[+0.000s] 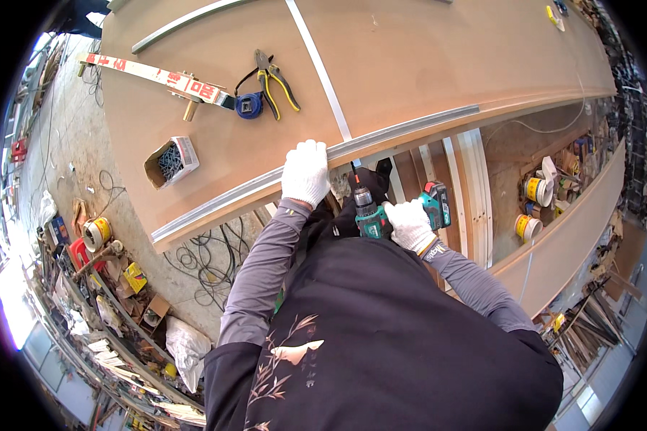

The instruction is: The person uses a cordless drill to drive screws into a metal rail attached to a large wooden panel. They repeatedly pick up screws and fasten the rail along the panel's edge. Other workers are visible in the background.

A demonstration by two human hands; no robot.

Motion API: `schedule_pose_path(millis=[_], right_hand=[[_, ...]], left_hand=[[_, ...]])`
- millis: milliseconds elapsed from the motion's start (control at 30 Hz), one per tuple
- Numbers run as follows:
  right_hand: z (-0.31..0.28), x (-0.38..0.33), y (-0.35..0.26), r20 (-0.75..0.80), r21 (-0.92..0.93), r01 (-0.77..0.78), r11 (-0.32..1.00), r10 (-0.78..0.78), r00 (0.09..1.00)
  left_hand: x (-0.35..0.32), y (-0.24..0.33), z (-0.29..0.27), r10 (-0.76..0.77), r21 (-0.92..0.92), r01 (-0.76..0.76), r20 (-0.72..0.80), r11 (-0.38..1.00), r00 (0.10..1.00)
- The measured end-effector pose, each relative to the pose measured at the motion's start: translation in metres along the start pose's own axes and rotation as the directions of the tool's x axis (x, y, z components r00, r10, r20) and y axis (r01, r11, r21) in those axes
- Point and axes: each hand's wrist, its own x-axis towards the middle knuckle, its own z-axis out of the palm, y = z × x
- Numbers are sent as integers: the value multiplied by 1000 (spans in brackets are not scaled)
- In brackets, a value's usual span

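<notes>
My left hand point(305, 172), in a white glove, grips the long grey metal strip point(402, 133) along the near edge of a big brown panel point(259, 154). Its fingers lie together over the strip. My right hand point(410, 225), gloved too, is wrapped round the handle of a green and black cordless drill point(371, 221). A thin bit on the drill points away from me, toward the strip; whether its tip touches anything I cannot tell. Left of my left hand sits an open box point(187, 152) of screws. Beyond it lie yellow-and-black pliers point(269, 82) and a blue tape measure point(249, 105).
A white wooden bar point(140, 70) with red markings juts over the panel's left edge. Another metal strip point(316, 61) crosses the panel. Below and right stand wooden slats point(474, 194) and white-and-yellow buckets point(528, 226). Black cables point(205, 266) coil on the floor at left.
</notes>
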Motion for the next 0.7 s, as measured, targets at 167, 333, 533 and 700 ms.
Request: schedule_pose_path(millis=[167,333,533,700], right_hand=[[-4,-2,-5,-53,-17,-11,1000,10,999],[7,0,4,-62,35,24,999,-21,998],[-3,1,1,-102,-19,25,1000,-26,994],[-7,7,4,-32,16,6,1000,-5,999]], left_hand=[[-3,8,-1,-44,0,44,-15,999,999],[-2,9,-1,-68,-4,68,6,998,998],[-1,7,4,-74,-13,74,-40,997,996],[1,8,2,-81,-16,80,-27,997,996]])
